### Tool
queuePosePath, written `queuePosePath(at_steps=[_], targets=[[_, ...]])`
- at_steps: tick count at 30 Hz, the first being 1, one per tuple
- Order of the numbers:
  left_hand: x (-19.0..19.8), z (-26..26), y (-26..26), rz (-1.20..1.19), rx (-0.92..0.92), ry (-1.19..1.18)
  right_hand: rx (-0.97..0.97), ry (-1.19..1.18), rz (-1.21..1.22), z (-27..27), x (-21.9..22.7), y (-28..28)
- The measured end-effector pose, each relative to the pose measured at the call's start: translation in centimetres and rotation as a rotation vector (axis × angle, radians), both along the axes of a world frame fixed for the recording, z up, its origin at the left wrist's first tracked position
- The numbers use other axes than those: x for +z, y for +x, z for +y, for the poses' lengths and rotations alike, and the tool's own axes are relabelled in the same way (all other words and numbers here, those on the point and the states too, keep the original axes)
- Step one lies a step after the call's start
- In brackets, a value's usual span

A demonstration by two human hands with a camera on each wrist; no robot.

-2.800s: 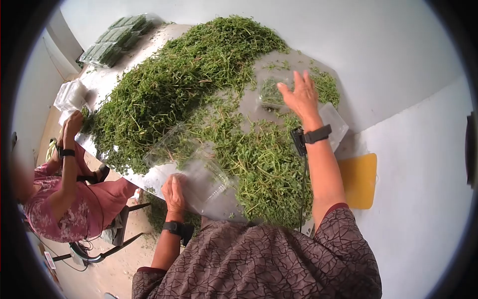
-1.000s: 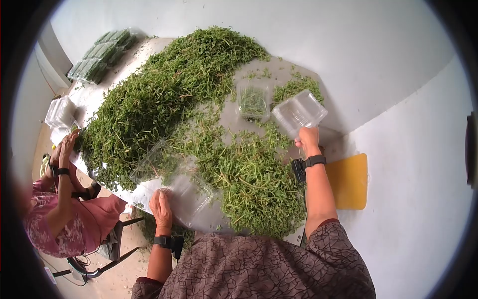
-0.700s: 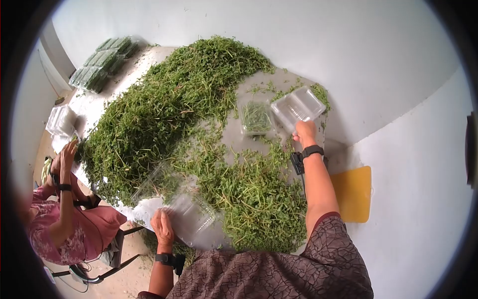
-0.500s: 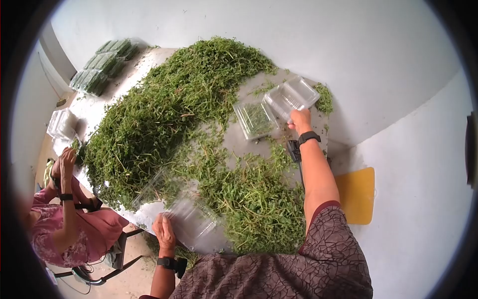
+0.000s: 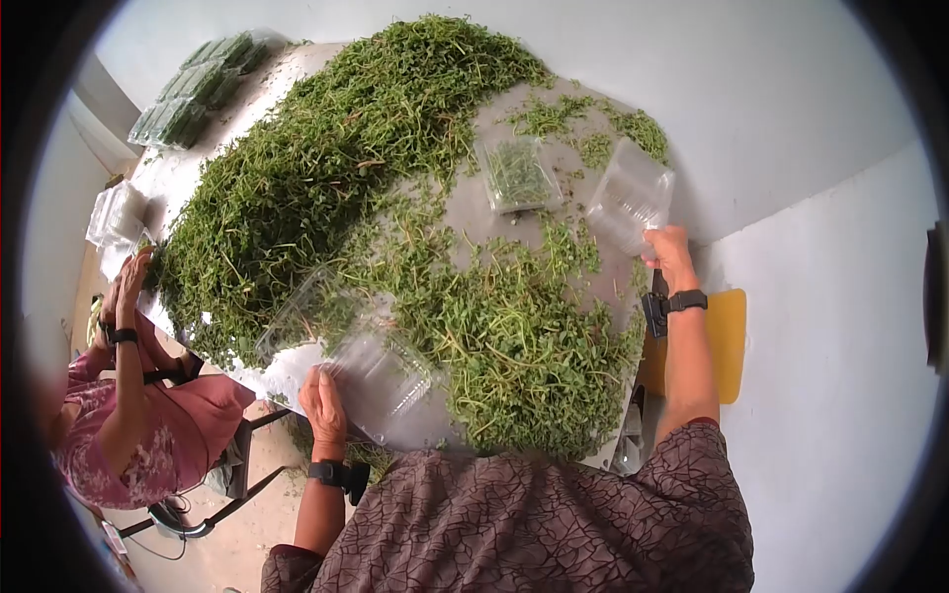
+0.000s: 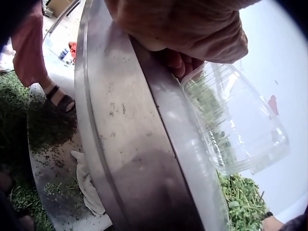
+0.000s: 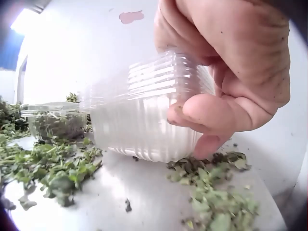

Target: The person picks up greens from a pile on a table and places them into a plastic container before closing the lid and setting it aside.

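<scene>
My right hand (image 5: 672,255) pinches the near corner of a small nested stack of clear plastic containers (image 5: 629,198), at the table's right side. In the right wrist view, the thumb and fingers curl round the corner of the stack (image 7: 144,110), low over the tabletop. A clear box filled with green sprigs (image 5: 518,174) sits to its left. Near the front edge, my left hand (image 5: 323,405) holds the left side of an open clear clamshell container (image 5: 381,381). In the left wrist view, bent fingers meet the corner of the clamshell (image 6: 240,125).
A large heap of leafy greens (image 5: 326,168) covers the table's left and back, and a smaller pile (image 5: 534,366) lies in front. Packed boxes (image 5: 193,89) and empty containers (image 5: 117,212) stand far left. Another person (image 5: 148,415) sits at left. A wall rises at right.
My right hand has gone from spread over the filled box to gripping the container stack. It bumped against that box, then moved away right with the stack. My left hand stays at the clamshell.
</scene>
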State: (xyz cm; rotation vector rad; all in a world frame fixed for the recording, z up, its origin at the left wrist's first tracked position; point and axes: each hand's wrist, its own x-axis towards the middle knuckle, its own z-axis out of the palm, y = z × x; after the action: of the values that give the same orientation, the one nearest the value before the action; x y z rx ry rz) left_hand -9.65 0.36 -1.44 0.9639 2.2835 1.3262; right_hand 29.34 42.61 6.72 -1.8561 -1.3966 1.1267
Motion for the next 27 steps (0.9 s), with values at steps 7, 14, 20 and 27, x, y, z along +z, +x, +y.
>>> queuePosePath(at_steps=[7,14,20,27], targets=[[1.9,1.4,1.0,-0.023,0.004,0.126,0.187,-0.008,-0.163,-7.1,-0.1,0.9],[1.3,1.4,0.7,-0.138,-0.044,0.184,0.332,-0.086,-0.131,-11.4,1.0,0.2],[0.9,1.4,0.4,-0.126,-0.062,0.195,0.17,-0.053,-0.11,-11.9,0.6,0.6],[1.3,1.7,0.7,-0.063,-0.02,0.231,0.104,0.063,-0.156,-10.1,0.1,0.8]])
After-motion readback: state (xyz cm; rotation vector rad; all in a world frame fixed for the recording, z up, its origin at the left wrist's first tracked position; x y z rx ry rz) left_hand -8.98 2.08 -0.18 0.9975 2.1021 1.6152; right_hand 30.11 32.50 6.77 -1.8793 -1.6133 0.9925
